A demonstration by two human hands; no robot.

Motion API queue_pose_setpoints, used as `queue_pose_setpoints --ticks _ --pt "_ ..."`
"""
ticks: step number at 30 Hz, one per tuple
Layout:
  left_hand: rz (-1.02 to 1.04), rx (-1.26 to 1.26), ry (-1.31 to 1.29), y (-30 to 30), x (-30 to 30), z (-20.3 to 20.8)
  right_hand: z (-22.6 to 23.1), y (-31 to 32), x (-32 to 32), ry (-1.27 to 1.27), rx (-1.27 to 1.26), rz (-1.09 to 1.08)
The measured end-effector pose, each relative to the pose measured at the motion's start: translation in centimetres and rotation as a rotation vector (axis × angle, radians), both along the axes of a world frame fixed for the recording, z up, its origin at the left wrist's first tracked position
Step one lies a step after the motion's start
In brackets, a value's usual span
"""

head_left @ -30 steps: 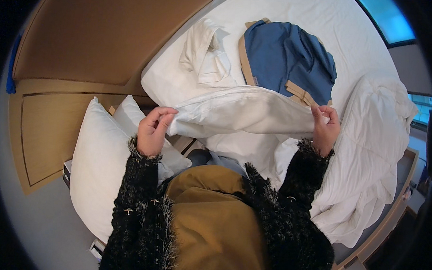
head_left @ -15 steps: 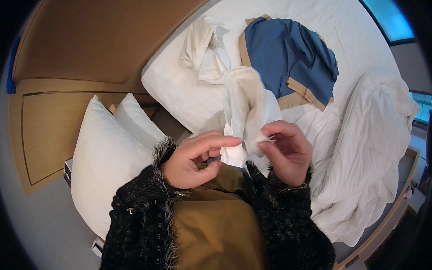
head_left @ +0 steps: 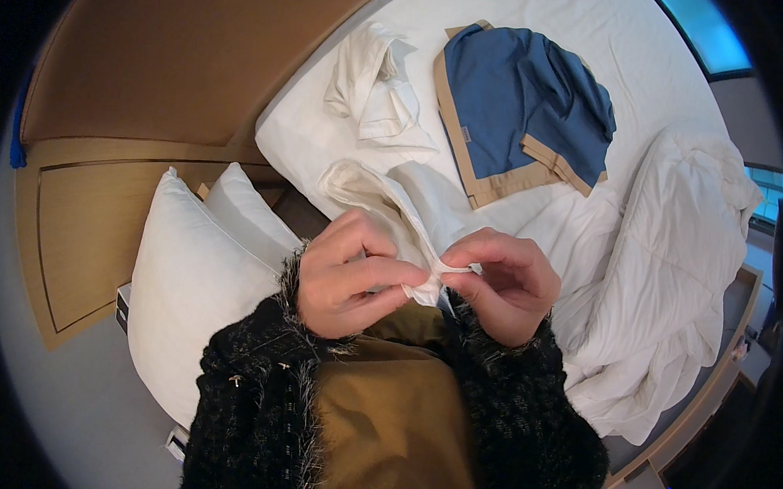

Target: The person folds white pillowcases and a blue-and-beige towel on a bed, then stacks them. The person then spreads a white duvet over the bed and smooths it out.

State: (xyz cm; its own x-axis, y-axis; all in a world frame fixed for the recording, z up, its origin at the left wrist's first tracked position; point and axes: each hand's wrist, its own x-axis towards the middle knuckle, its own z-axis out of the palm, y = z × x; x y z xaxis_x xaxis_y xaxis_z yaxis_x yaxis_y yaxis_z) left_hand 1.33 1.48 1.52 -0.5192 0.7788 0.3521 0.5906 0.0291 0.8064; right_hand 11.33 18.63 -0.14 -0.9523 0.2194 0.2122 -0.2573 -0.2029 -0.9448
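Observation:
Both hands hold the edge of a white pillowcase (head_left: 421, 207), close in front of my body. My left hand (head_left: 343, 276) pinches the hem between thumb and fingers. Right beside it, my right hand (head_left: 506, 283) pinches the same edge, the fingertips of the two hands almost touching. Beyond the hands the pillowcase's rim curves in a loop and its far part rests on the bed. Another white cloth (head_left: 375, 89), loosely folded, lies farther off. To its right is a blue cloth with tan borders (head_left: 526, 103), rumpled on the sheet.
Two white pillows (head_left: 196, 298) lean to the left, near a wooden panel (head_left: 124, 235) and a brown padded headboard (head_left: 182, 56). A bunched white duvet (head_left: 658, 280) covers the bed's right side. The white-sheeted bed (head_left: 589, 14) stretches away ahead.
My left hand has shifted its grip on the pillowcase hem, and both hands have come together. The pillowcase's far part has swung left and down, uncovering the blue cloth's near corner.

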Motion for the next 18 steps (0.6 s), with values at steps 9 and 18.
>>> queue_pose_setpoints --ticks 9,18 --pt "-0.053 0.128 -0.148 1.6 0.3 -0.5 0.2 -0.8 0.1 0.043 0.088 -0.094" --pt "-0.012 0.073 -0.128 1.0 0.8 -0.4 0.5 -0.1 -0.1 0.089 0.168 0.034"
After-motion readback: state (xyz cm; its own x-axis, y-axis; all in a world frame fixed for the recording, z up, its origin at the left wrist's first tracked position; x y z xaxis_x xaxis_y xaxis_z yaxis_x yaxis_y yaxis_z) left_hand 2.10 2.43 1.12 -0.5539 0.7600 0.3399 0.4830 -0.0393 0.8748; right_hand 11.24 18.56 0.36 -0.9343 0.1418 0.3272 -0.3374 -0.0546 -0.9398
